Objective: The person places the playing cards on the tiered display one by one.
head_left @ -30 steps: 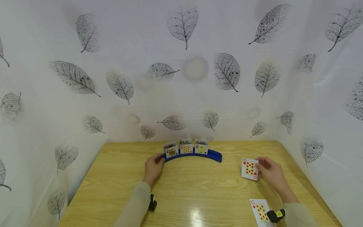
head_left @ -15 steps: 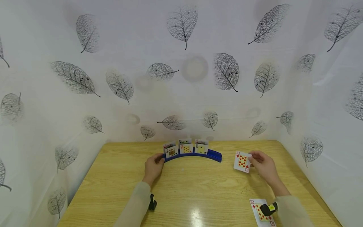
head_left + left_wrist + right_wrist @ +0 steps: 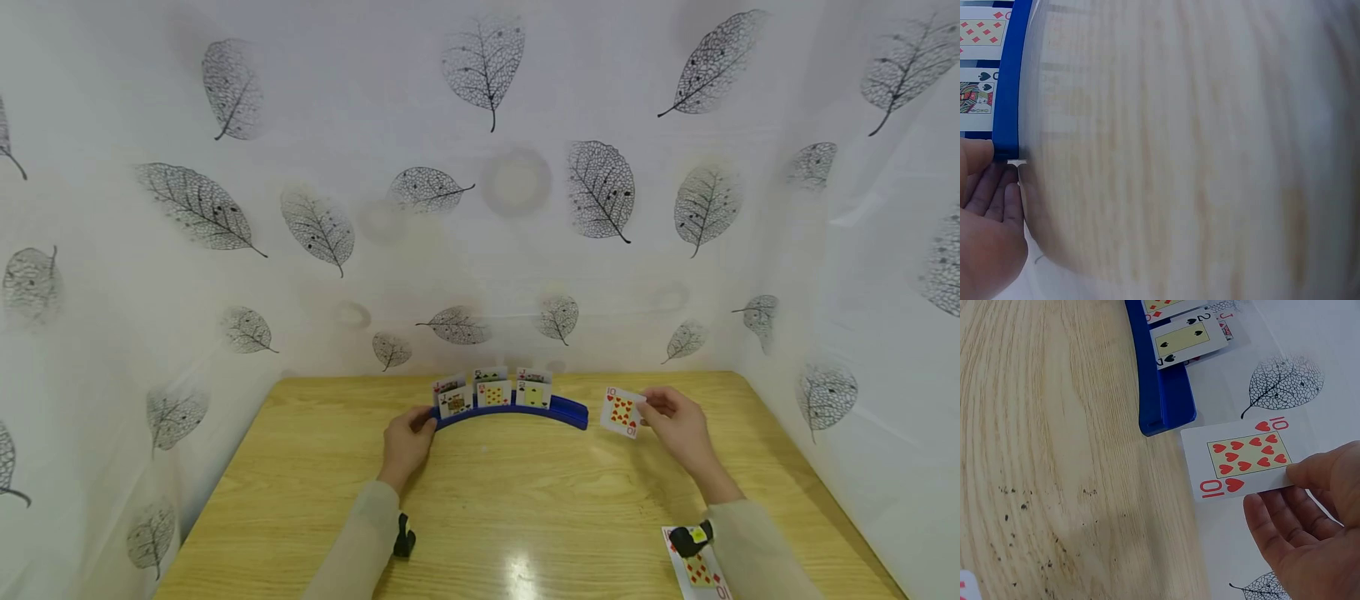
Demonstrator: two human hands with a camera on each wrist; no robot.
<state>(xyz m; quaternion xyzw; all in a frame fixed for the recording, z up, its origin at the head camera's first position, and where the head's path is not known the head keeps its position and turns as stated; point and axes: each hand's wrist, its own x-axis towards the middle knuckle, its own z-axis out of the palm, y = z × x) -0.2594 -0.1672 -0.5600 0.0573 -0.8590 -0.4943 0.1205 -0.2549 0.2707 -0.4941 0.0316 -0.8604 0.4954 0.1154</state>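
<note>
A curved blue playing-card holder (image 3: 517,407) stands toward the back of the table, with playing cards upright in two rows. Its front row shows a spade face card (image 3: 975,97), a diamond card (image 3: 494,393) and the two of spades (image 3: 1188,344). My left hand (image 3: 407,443) grips the holder's left end, thumb on the near side. Between thumb and fingers my right hand (image 3: 678,429) pinches the ten of hearts (image 3: 1247,456) by its right edge. That card is held up, tilted, just to the right of the holder's bare right end.
The ten of diamonds (image 3: 701,575) lies face up at the table's front right, partly covered by the right wrist strap (image 3: 690,540). A white leaf-print curtain (image 3: 517,275) encloses the wooden table (image 3: 525,492) at back and sides.
My right hand has moved left and slightly away from me, bringing the ten of hearts close to the holder's right end. The left hand and holder have stayed in place.
</note>
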